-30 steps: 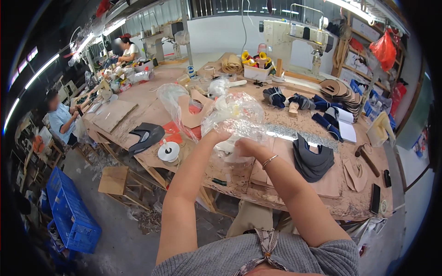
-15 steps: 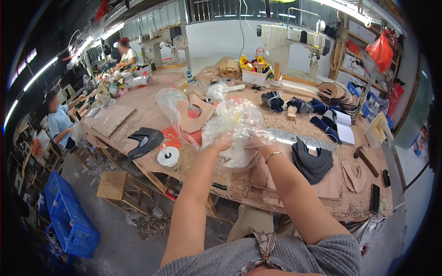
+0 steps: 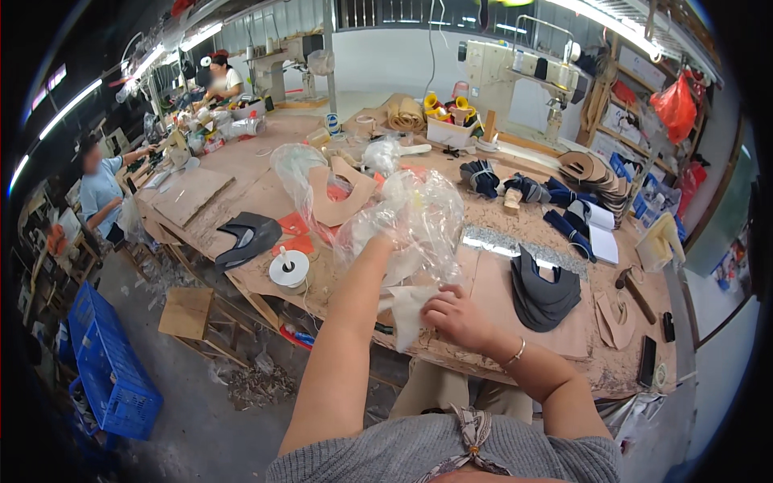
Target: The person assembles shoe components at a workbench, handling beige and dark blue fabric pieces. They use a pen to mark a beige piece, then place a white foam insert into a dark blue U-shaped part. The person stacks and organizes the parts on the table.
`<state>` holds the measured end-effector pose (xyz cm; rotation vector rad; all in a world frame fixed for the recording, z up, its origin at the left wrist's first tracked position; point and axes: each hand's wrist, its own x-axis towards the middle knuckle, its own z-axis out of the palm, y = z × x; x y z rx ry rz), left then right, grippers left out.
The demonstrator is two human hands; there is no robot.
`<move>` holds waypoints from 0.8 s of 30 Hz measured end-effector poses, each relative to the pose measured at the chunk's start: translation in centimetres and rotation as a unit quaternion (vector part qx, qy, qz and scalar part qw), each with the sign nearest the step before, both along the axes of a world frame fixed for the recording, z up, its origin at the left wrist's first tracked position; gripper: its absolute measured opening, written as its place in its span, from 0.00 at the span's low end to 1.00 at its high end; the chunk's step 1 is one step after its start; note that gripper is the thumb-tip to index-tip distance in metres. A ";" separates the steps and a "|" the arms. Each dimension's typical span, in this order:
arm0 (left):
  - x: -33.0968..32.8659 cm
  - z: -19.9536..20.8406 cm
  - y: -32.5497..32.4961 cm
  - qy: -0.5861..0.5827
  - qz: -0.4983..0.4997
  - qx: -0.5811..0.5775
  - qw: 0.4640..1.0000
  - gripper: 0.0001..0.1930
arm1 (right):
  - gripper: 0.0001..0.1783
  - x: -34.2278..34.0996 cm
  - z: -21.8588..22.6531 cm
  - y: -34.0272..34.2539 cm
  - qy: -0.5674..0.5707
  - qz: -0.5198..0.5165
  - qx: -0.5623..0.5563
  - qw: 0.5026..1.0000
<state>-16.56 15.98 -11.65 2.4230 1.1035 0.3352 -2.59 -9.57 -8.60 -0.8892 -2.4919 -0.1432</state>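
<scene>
A large clear plastic bag (image 3: 427, 205) lies crumpled on the workbench in front of me. My left hand (image 3: 385, 244) reaches into its folds, and the film hides the fingers. At the bag's near side, my right hand (image 3: 457, 315) has its fingers closed on the edge of a cream-white sheet piece (image 3: 408, 310). The piece hangs down toward the bench edge, its upper part running under the plastic. Left of the bag stands a white thread spool (image 3: 288, 268). A stack of dark grey cut pieces (image 3: 546, 291) lies to the right of my right hand.
A tan U-shaped piece (image 3: 342, 189) lies beyond the bag, and dark pieces (image 3: 247, 239) rest at the left bench edge. To the right are a hammer (image 3: 636, 294), a phone (image 3: 646, 361) and an open notebook (image 3: 601, 229). A wooden stool (image 3: 187, 312) and a blue crate (image 3: 113, 370) stand on the floor.
My right hand has come out of the plastic bag toward me, drawing the cream-white piece partly out. My left hand stays at the bag, slightly farther in.
</scene>
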 end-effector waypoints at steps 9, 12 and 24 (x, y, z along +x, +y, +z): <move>-1.3 -3.7 -2.4 0.019 0.029 0.064 0.997 0.57 | 0.06 1.3 -2.5 -5.1 0.052 -0.030 0.059 0.996; -0.4 -2.5 -5.5 0.188 0.072 0.008 0.979 0.58 | 0.06 1.0 -2.5 -7.2 0.087 -0.028 0.056 0.994; -4.3 -10.6 -4.3 -0.003 0.147 0.186 0.971 0.30 | 0.08 10.8 -0.7 -16.2 0.748 -0.225 -0.131 0.611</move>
